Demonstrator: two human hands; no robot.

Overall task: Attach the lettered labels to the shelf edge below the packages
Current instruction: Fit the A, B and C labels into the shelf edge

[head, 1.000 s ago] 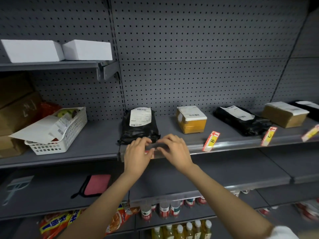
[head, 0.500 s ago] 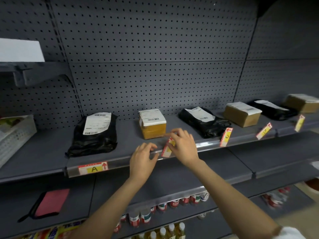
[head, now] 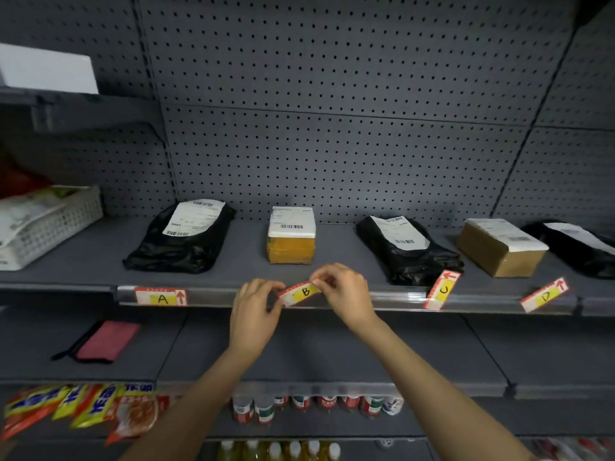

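Label B (head: 300, 292) now level, label A (head: 161, 297) behind.

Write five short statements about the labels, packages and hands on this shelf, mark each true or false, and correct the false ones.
1. The yellow-and-red paper label A sits flat in the clear plastic shelf-edge strip. True.
2. Both the left hand and right hand grip label B. True.
3. Label B lies below a black plastic mailer. False: it is below the small yellow taped box.
4. Label C sits straight in the strip. False: it hangs tilted.
5. The white perforated plastic basket stands at the shelf's right end. False: it is at the left.
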